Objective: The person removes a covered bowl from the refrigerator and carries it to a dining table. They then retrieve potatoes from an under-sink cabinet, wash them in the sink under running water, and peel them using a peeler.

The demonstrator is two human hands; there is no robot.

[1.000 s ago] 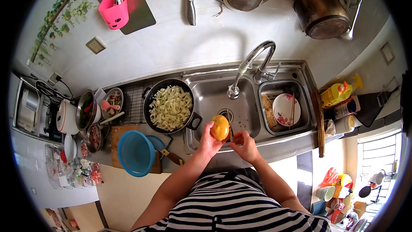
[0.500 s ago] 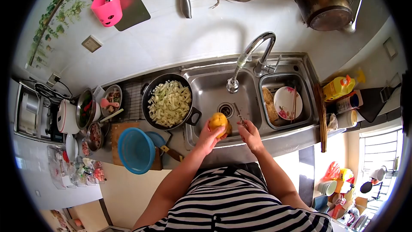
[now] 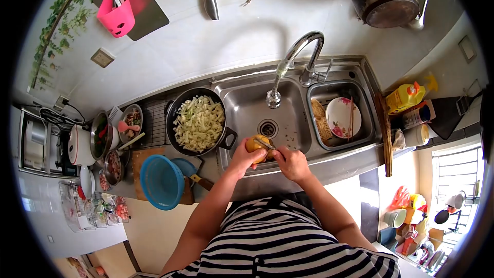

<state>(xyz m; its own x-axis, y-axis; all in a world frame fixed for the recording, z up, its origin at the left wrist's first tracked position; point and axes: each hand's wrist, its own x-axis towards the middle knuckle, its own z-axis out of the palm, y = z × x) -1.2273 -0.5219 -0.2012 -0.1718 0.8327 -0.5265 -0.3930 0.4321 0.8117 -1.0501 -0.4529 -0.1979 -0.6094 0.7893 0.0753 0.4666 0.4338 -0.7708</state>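
Observation:
Over the front of the left sink basin (image 3: 242, 95), my left hand (image 3: 241, 158) has its fingers wrapped round a yellow potato (image 3: 253, 144). My right hand (image 3: 293, 163) grips a slim metal peeler (image 3: 264, 143), whose blade lies across the top of the potato. Its handle is mostly hidden in my fingers. Part of another yellowish, rounded item (image 3: 271, 154) shows low in the basin between my hands. Small dark scraps lie right of the drain (image 3: 267, 128).
A black pan (image 3: 170, 132) of chopped pale vegetables stands left of the sink. Further left are a blue basin (image 3: 161, 183), a cleaver's wooden handle (image 3: 201, 181) and several bowls. The faucet (image 3: 274, 99) hangs over the sink; a plate (image 3: 337, 113) with chopsticks lies in the right basin.
My right hand has moved left and brought the peeler from beside the potato onto it. The view has shifted slightly.

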